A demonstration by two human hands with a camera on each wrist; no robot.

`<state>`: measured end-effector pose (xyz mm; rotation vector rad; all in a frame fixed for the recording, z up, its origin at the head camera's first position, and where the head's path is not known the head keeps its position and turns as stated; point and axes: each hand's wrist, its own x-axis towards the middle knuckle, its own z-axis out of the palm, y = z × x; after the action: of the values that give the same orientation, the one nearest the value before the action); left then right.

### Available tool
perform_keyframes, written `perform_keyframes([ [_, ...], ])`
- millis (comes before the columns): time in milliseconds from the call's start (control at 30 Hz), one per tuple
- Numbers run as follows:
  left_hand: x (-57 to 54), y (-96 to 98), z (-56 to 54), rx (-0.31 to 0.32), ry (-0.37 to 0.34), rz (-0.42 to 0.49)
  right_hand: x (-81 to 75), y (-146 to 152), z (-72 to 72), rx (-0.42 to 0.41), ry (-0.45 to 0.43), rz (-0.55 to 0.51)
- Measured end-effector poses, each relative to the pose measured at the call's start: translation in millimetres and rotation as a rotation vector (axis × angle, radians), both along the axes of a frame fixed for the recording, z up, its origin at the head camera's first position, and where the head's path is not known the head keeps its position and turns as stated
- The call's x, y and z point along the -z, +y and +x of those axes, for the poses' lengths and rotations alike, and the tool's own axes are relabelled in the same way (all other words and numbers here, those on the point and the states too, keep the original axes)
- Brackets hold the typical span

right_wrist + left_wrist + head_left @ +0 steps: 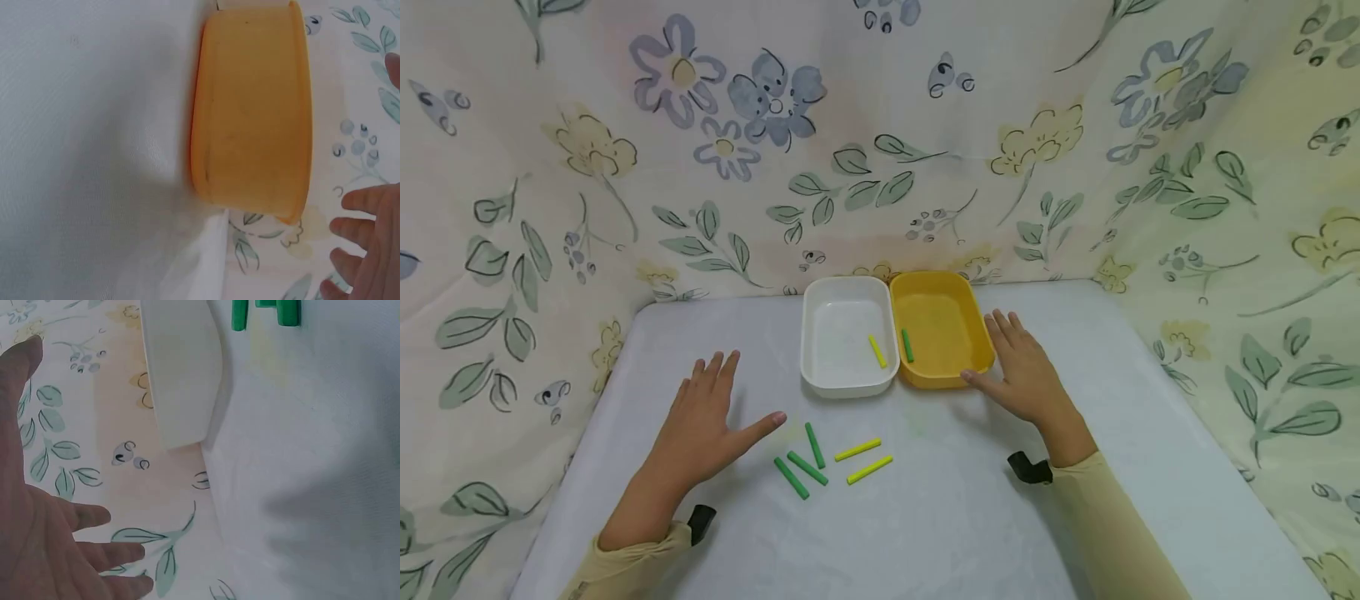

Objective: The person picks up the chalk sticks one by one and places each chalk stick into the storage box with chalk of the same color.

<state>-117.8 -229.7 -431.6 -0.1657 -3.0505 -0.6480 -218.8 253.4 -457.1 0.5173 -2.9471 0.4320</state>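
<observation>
My left hand (703,425) hovers over the table's left side with fingers spread and nothing in it. To its right lie three green sticks (807,468) and two yellow sticks (870,469), which look like chalk. At the right edge of the yellow container (943,379) is my right hand (1022,375), fingers extended, thumb overlapping the front corner in the head view. Inside that container rests one green stick (907,345). The white container (850,388) beside it holds one yellow stick (877,351). In the right wrist view the fingers (359,231) appear apart from the container's wall.
Both containers stand side by side at the back of the white-covered table (917,533). Behind and at the sides hangs a floral cloth (880,108). Each wrist carries a black camera mount, one by the left sleeve (702,523) and one by the right sleeve (1028,468).
</observation>
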Motion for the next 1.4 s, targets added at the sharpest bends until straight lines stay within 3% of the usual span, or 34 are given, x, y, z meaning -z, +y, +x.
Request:
perform_keyframes([
  [300, 10.4, 2.6, 0.4, 0.045, -0.076, 0.078, 2.4, -8.5, -4.5, -0.006, -0.038, 0.002],
  [733, 30.8, 14.3, 4.1, 0.114, -0.034, 0.127, 8.0, -13.9, -12.9, -0.020, -0.057, -0.036],
  [1400, 42.4, 40.3, 11.2, 0.223, 0.024, 0.141, 17.8, -14.1, -28.1, -0.025, -0.117, -0.019],
])
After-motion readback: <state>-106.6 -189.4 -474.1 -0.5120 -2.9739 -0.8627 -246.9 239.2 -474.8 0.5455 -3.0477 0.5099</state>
